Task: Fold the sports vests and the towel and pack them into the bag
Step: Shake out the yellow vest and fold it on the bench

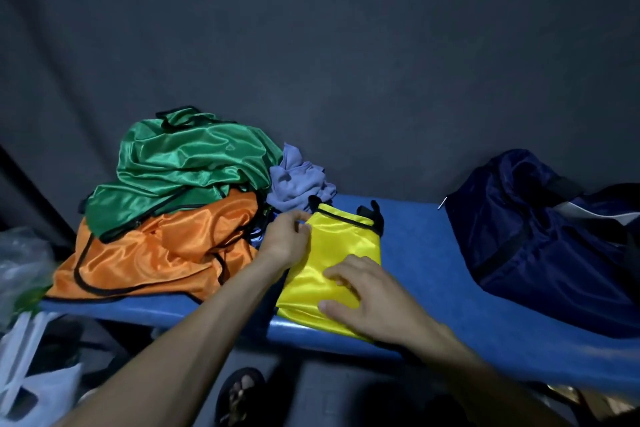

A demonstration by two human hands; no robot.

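Pinching yellow vest [341, 246] edge, left hand [285, 237].

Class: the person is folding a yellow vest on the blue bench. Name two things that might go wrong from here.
1. The yellow vest overhangs the blue bench edge; being shiny, it may slide off.
2. The left hand works right beside the orange vest and green vest pile, which it might disturb.

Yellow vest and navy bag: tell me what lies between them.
Head view: only bare blue bench top separates the yellow vest from the navy bag.
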